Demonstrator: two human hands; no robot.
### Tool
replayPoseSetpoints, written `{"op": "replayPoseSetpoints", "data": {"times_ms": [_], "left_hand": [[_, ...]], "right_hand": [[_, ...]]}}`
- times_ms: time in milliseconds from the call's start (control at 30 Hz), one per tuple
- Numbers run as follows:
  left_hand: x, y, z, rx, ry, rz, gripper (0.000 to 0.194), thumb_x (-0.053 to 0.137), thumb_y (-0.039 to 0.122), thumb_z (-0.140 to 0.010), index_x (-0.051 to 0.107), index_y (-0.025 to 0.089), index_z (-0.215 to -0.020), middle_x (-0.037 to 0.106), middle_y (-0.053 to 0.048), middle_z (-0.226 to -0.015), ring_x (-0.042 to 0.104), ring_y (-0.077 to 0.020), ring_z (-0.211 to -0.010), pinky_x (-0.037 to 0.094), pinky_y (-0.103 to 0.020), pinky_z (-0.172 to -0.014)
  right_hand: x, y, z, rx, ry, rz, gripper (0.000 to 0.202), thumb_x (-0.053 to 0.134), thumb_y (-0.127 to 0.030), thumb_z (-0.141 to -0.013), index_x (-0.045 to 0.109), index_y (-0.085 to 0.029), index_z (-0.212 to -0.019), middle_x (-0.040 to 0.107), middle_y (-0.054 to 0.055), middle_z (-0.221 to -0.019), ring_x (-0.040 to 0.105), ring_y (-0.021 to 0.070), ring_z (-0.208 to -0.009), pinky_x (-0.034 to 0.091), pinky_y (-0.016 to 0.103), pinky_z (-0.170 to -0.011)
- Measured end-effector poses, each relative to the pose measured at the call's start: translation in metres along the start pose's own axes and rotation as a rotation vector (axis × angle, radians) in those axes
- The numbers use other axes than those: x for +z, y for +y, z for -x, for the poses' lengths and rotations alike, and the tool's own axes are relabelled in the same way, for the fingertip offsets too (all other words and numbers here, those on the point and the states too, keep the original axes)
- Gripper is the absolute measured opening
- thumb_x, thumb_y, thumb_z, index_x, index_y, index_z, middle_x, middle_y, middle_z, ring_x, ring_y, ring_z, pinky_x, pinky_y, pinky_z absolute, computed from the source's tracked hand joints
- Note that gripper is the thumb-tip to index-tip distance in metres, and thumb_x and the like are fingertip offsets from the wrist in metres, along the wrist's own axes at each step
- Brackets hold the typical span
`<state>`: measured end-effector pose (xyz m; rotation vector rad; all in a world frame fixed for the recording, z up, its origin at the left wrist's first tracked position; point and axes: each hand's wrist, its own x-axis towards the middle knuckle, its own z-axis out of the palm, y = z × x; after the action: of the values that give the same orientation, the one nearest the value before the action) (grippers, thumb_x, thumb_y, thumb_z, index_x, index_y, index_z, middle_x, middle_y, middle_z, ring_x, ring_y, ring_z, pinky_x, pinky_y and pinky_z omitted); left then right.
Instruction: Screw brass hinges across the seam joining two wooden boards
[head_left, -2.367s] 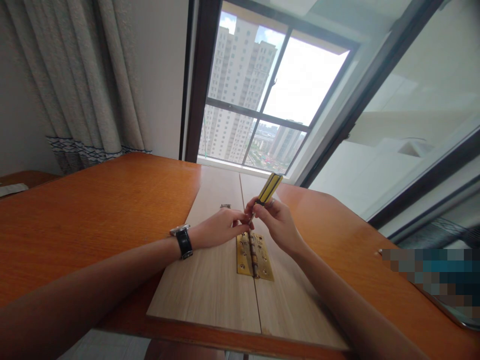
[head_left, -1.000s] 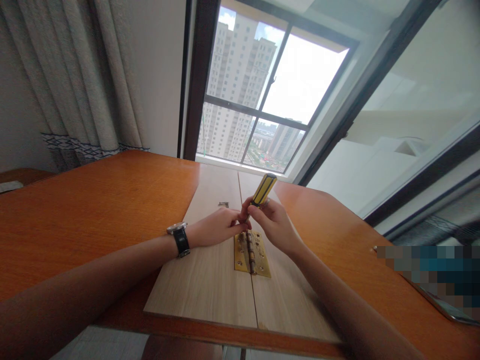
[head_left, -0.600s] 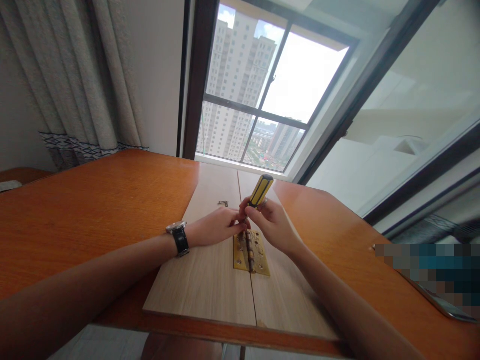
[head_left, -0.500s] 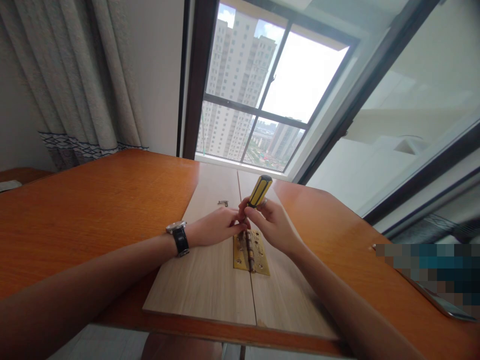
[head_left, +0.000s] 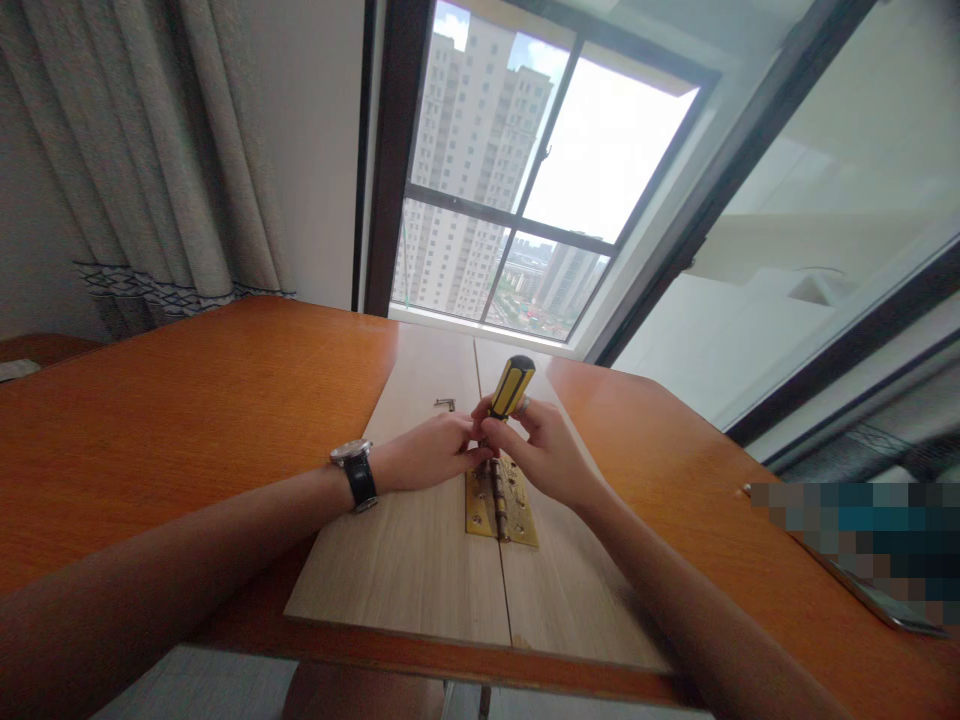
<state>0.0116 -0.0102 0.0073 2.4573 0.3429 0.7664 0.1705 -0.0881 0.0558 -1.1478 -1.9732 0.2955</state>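
Observation:
My right hand grips a screwdriver with a yellow and black handle. The handle leans a little to the right and its tip points down, hidden by fingers. Beside it, my left hand is closed in a pinch low by the shaft; what sits between its fingertips is hidden. Both hands are over the upper end of a brass hinge, which lies open flat across the seam between a left wooden board and a right wooden board. Several screw holes show in its leaves.
A few small screws lie on the left board, beyond my left hand. The boards rest on an orange-brown wooden table. At the right edge is a blurred-out flat object. A window and a curtain stand behind.
The screwdriver handle has shifted slightly left and down, with my right hand's fingers moving along. My left hand stays in nearly the same place.

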Motion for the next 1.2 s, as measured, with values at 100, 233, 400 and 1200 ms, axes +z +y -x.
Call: {"op": "replayPoseSetpoints", "data": {"times_ms": [100, 233, 400, 1200], "left_hand": [[0.0000, -0.0003, 0.0004, 0.011, 0.002, -0.008, 0.017, 0.053, 0.022, -0.095, 0.067, 0.014, -0.097, 0.072, -0.009, -0.103, 0.065, -0.0227, -0.105, 0.050, -0.034, -0.098], [0.0000, -0.0007, 0.0008, 0.020, 0.012, -0.028, 0.016, 0.054, 0.023, -0.095, 0.068, 0.015, -0.095, 0.072, -0.008, -0.101, 0.065, -0.0227, -0.105, 0.050, -0.034, -0.098], [0.0006, -0.0003, 0.0012, 0.013, 0.020, -0.036, 0.017, 0.053, 0.024, -0.095, 0.068, 0.015, -0.092, 0.072, -0.008, -0.095, 0.066, -0.0228, -0.102, 0.051, -0.034, -0.096], [-0.0002, 0.0023, 0.0022, 0.005, 0.001, -0.023, 0.015, 0.053, 0.021, -0.094, 0.067, 0.014, -0.096, 0.073, -0.008, -0.100, 0.066, -0.0229, -0.103, 0.050, -0.035, -0.099]], "right_hand": [[0.0003, 0.0005, -0.0003, -0.033, 0.001, 0.035, 0.022, 0.054, -0.031, -0.094, 0.070, -0.017, -0.088, 0.069, 0.003, -0.077, 0.061, 0.0157, -0.069, 0.047, 0.030, -0.070], [-0.0002, 0.0003, -0.0004, -0.064, 0.002, 0.070, 0.021, 0.054, -0.028, -0.094, 0.071, -0.016, -0.089, 0.072, 0.003, -0.079, 0.062, 0.0156, -0.070, 0.048, 0.029, -0.069], [-0.0006, -0.0005, 0.0001, -0.106, 0.008, 0.129, 0.020, 0.055, -0.026, -0.093, 0.071, -0.016, -0.088, 0.073, 0.003, -0.078, 0.063, 0.0156, -0.069, 0.048, 0.027, -0.067], [-0.0012, -0.0052, -0.0004, -0.182, 0.006, 0.167, 0.016, 0.056, -0.020, -0.092, 0.070, -0.018, -0.087, 0.071, 0.000, -0.075, 0.062, 0.0132, -0.065, 0.047, 0.023, -0.064]]}}
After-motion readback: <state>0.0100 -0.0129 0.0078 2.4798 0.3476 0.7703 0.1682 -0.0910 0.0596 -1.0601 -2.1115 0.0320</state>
